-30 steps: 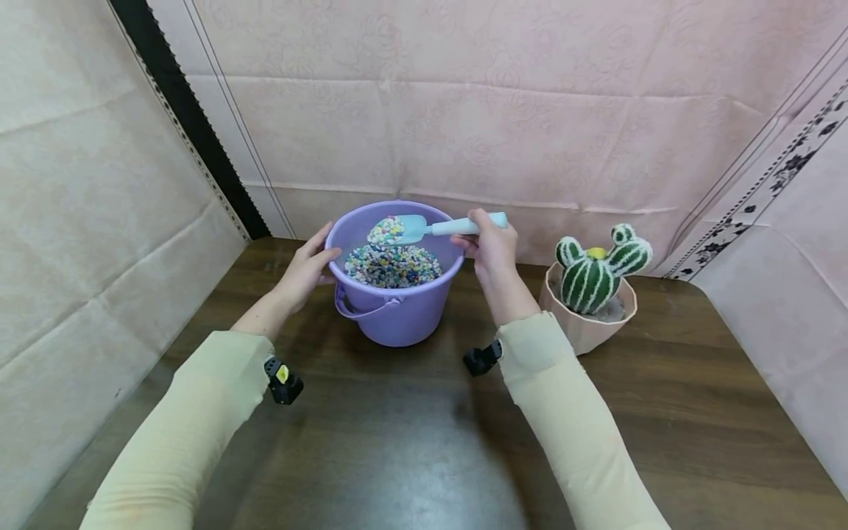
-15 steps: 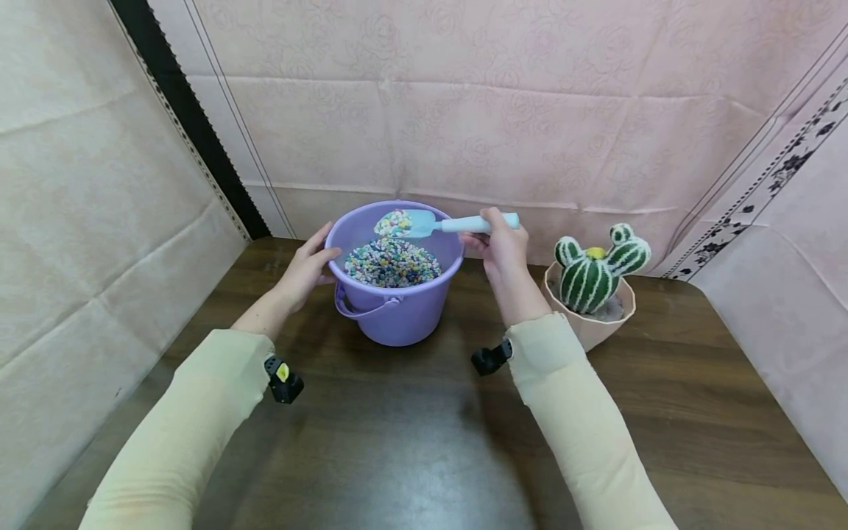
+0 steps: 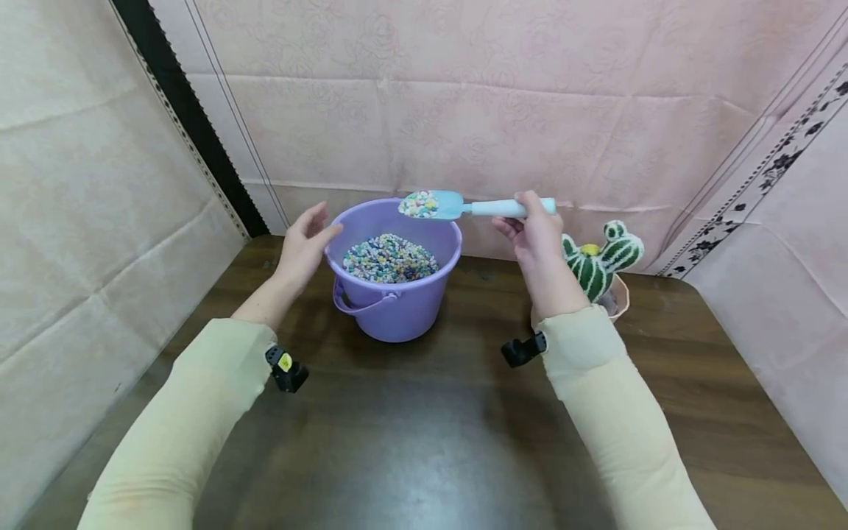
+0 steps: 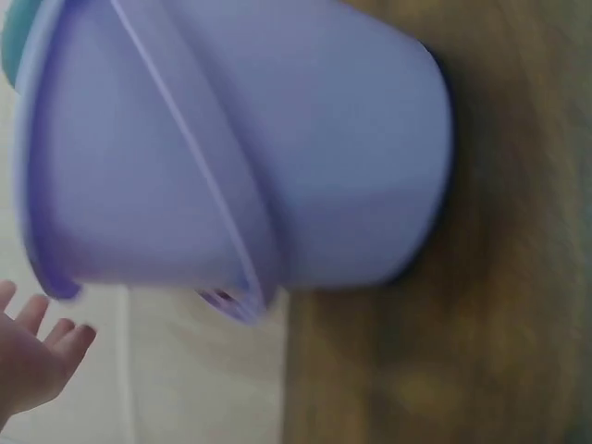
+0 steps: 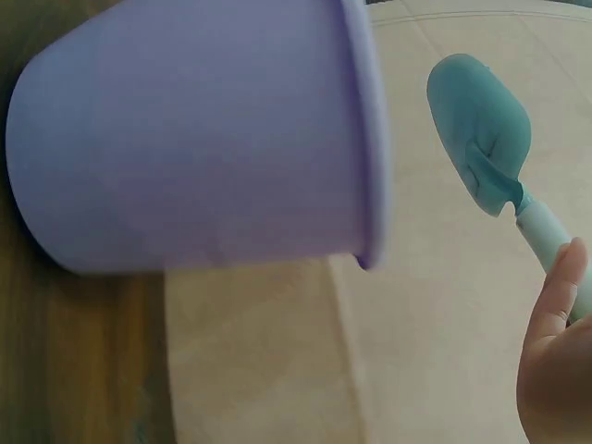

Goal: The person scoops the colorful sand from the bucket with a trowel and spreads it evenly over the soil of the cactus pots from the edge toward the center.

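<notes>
A purple bucket [image 3: 400, 315] stands upright on the table, part filled with multicoloured beads [image 3: 389, 259]. My right hand [image 3: 539, 246] grips the handle of a light blue trowel [image 3: 450, 205], whose blade carries a small heap of beads above the bucket's far right rim. In the right wrist view, the underside of the trowel [image 5: 481, 125] shows, with my thumb along the handle. Beside the bucket's left rim is my left hand [image 3: 301, 250], fingers loosely spread; the left wrist view shows that hand [image 4: 42, 356] apart from the rim.
A knitted cactus [image 3: 592, 269] in a pale pink pot [image 3: 620, 296] stands right of the bucket, partly behind my right forearm. The brown wooden table [image 3: 397, 427] backs onto a pale pink cloth [image 3: 464, 132]. The bucket's handle [image 3: 364, 303] hangs at its front left.
The right hand has moved right and up with the loaded trowel, raising it from inside the bucket to above the rim. The left hand has let go of the bucket's rim.
</notes>
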Demonstrator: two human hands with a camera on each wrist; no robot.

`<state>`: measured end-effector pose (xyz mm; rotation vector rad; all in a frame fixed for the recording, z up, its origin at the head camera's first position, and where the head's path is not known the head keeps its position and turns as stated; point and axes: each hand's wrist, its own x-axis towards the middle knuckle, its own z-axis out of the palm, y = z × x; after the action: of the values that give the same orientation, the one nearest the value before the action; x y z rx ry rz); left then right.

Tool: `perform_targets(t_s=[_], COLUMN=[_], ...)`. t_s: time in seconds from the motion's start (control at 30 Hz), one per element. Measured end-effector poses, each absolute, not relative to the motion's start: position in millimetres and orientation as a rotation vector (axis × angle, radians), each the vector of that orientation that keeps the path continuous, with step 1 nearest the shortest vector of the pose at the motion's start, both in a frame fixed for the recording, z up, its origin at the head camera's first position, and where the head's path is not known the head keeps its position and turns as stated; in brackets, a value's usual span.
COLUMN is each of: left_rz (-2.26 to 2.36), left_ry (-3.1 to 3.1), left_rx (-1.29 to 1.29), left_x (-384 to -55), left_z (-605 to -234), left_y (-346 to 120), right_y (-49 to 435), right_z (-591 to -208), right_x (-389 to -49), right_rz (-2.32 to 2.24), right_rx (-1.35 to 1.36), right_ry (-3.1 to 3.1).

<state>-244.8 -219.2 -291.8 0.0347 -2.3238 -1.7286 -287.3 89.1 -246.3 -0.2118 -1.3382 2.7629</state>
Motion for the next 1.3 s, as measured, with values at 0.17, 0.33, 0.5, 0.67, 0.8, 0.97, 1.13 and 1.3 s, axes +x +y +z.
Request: perform_targets(t_s=[0.17, 0.33, 0.5, 0.67, 0.8, 0.97, 1.13, 1.3], left_rz=[-1.812, -1.938, -2.024, -2.048, -2.021, -1.968, -1.953, -1.961], left_ry=[-2.135, -2.046, -2.083, -2.168, -2.242, -2.326, -2.397, -2.444], left_rx=[-0.077, -0.220, -0.307, -0.347, -0.377, -0.435, -0.469, -0.454], left_x=[-247, -246, -247, -251, -253, -257, -262, -268], left_z=[-264, -242, -234, -236, -243, -257, -274, -296], left_y=[-193, -155, -117, -82, -55, -27, -7, 7], right_y=[113, 140, 169, 199, 223, 247, 265, 284], right_z=[-230, -215, -206, -199, -196, -195, -192, -194], right_x=[-281, -277, -273, -267, -261, -253, -245, -236], right_rz=[2.788, 2.786, 2.785, 2.761, 2.750, 2.755, 2.753, 2.741], right_rx=[-0.219, -0.226, -0.237, -0.240, -0.273, -0.320, -0.362, -0.401], right_ry=[-1.239, -1.153, -1.080, -1.021, -0.980, -0.923, -0.864, -0.820])
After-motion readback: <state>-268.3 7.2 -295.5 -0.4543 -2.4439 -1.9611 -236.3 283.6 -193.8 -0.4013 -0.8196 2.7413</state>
